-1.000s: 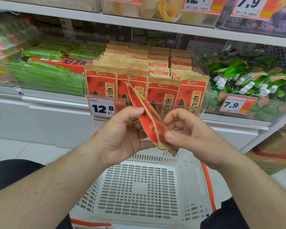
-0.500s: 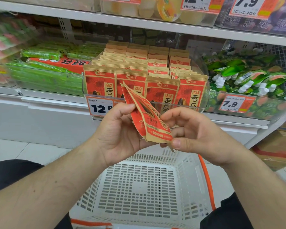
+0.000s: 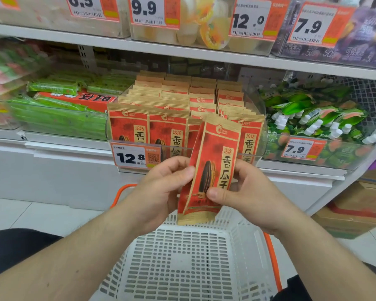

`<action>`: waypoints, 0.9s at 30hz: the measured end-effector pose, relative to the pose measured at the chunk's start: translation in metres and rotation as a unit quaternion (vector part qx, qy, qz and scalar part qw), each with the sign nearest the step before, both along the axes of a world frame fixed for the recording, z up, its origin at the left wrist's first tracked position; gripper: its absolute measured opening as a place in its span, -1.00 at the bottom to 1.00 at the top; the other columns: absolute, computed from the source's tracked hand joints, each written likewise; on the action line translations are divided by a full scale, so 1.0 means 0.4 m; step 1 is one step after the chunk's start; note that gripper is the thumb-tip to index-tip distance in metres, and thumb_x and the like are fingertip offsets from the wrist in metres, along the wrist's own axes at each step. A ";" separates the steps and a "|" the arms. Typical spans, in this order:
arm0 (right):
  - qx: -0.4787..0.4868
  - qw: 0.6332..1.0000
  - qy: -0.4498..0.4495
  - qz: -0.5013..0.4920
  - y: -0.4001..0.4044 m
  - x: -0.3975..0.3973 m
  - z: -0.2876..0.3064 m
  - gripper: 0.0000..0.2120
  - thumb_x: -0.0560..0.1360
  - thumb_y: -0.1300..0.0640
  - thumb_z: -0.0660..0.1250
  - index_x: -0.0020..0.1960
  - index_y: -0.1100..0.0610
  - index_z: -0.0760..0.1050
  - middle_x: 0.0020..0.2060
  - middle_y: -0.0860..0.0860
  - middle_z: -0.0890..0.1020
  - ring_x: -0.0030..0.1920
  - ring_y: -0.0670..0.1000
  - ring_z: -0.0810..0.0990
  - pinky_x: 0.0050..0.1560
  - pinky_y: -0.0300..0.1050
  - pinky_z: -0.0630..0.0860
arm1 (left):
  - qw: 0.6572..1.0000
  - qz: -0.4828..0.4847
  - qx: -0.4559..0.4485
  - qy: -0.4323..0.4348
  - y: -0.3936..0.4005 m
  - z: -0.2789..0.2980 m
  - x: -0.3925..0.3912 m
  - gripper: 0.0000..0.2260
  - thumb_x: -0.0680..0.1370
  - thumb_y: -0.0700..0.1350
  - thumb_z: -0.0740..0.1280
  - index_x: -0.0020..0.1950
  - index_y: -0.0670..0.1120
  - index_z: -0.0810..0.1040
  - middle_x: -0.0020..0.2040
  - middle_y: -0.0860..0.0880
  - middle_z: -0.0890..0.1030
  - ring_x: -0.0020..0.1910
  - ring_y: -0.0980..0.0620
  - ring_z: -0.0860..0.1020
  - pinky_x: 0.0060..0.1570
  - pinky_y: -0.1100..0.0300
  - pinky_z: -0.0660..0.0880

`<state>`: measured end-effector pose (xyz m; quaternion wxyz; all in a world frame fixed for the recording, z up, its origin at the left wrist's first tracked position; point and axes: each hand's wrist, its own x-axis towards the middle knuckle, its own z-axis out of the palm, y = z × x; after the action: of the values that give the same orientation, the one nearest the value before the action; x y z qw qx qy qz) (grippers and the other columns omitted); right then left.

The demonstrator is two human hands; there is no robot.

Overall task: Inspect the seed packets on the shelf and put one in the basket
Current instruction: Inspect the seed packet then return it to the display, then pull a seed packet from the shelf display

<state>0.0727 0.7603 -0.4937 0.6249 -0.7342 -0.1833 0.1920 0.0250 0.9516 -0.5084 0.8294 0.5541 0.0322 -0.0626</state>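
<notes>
Both my hands hold one red and tan seed packet (image 3: 211, 168) upright, its front with a dark sunflower seed facing me. My left hand (image 3: 163, 190) pinches its left edge; my right hand (image 3: 245, 192) grips its right side, thumb on the lower front. The packet hangs just above the far rim of the white slatted basket (image 3: 182, 263), which holds nothing visible. Behind it, rows of the same seed packets (image 3: 148, 129) stand in a clear shelf bin with a 12.8 price tag (image 3: 130, 156).
Green snack packs (image 3: 57, 118) fill the bin to the left, green pouches with white caps (image 3: 313, 118) the bin to the right. An upper shelf (image 3: 182, 48) with price tags runs overhead. Cardboard boxes (image 3: 356, 209) sit on the floor at right. The basket has orange handles (image 3: 274, 263).
The packet has been turned from edge-on and tilted to upright with its front facing me. My view has tilted up, showing more of the upper shelf.
</notes>
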 end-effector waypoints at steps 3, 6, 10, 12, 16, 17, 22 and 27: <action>0.005 0.999 -0.026 -0.037 0.005 0.004 0.003 -0.59 0.36 0.33 0.56 0.12 0.04 0.56 -0.02 0.05 0.73 -0.05 0.07 0.73 -0.10 -0.03 0.65 | 0.999 -0.015 0.038 -0.035 0.005 0.007 -0.002 -0.57 0.32 0.01 0.50 0.09 -0.18 0.56 0.05 -0.29 0.62 0.00 -0.27 0.57 0.09 -0.29 0.52; 0.033 0.996 -0.050 -0.065 0.013 0.020 0.018 -0.66 0.35 0.21 0.56 0.09 0.07 0.59 -0.07 0.06 0.74 -0.04 0.08 0.72 -0.17 -0.07 0.63 | 0.993 0.006 0.094 -0.075 0.007 0.022 0.013 -0.61 0.39 -0.17 0.57 0.16 -0.14 0.56 0.00 -0.12 0.70 -0.04 -0.07 0.67 -0.11 0.13 0.60; 0.073 0.991 -0.070 -0.087 0.021 0.069 0.093 -0.81 0.42 0.26 0.51 0.01 0.13 0.61 -0.13 0.03 0.75 -0.11 0.01 0.72 -0.18 -0.10 0.66 | 0.983 0.024 0.148 -0.101 0.008 0.075 0.060 -0.59 0.38 -0.15 0.42 0.23 -0.10 0.57 0.03 -0.08 0.72 0.01 -0.03 0.69 -0.04 0.16 0.60; 0.099 0.988 -0.066 -0.095 0.022 0.103 0.145 -0.86 0.48 0.34 0.41 -0.01 0.15 0.59 -0.22 0.00 0.74 -0.21 -0.04 0.71 -0.29 -0.17 0.62 | 0.983 0.026 0.146 -0.104 0.006 0.115 0.089 -0.62 0.41 -0.12 0.41 0.23 -0.11 0.57 0.04 -0.09 0.72 0.01 -0.04 0.69 -0.04 0.11 0.63; 0.115 0.979 -0.083 -0.143 0.034 0.191 0.234 -0.94 0.56 0.24 0.36 0.03 0.15 0.58 -0.14 0.05 0.73 -0.16 0.05 0.70 -0.17 -0.05 0.64 | 0.978 0.073 0.170 -0.098 0.009 0.199 0.158 -0.86 0.59 -0.12 0.36 0.13 0.00 0.58 -0.01 -0.04 0.72 -0.07 0.02 0.70 -0.29 0.19 0.62; 0.114 0.978 -0.084 -0.156 0.037 0.213 0.247 -0.95 0.57 0.22 0.36 0.03 0.15 0.57 -0.13 0.07 0.73 -0.16 0.07 0.69 -0.12 -0.01 0.61 | 0.975 0.092 0.178 -0.097 0.011 0.214 0.175 -0.89 0.60 -0.12 0.36 0.10 0.04 0.57 -0.02 -0.02 0.72 -0.09 0.03 0.71 -0.29 0.22 0.61; 0.069 0.974 -0.101 -0.192 0.040 0.304 0.278 -0.97 0.59 0.18 0.35 -0.03 0.09 0.55 -0.16 0.05 0.73 -0.29 -0.04 0.66 -0.24 -0.18 0.52 | 0.921 0.158 0.345 -0.090 0.031 0.221 0.211 -0.55 0.51 -0.08 0.46 0.34 0.10 0.39 0.10 0.19 0.59 -0.27 0.04 0.67 -0.19 0.09 0.63; 0.011 0.980 -0.118 -0.158 0.051 0.355 0.291 -0.93 0.61 0.25 0.31 -0.01 0.13 0.56 -0.11 0.06 0.73 -0.25 -0.02 0.72 -0.22 -0.14 0.62 | 0.782 0.106 0.598 -0.136 0.030 0.194 0.203 -0.48 0.53 0.00 0.41 0.46 0.16 0.34 0.32 0.23 0.50 -0.18 0.11 0.52 0.04 0.16 0.49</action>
<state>0.2147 0.7808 -0.3772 0.6295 -0.7644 -0.1394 0.0010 0.1061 0.9635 -0.4309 0.3283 0.9350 0.0090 0.1337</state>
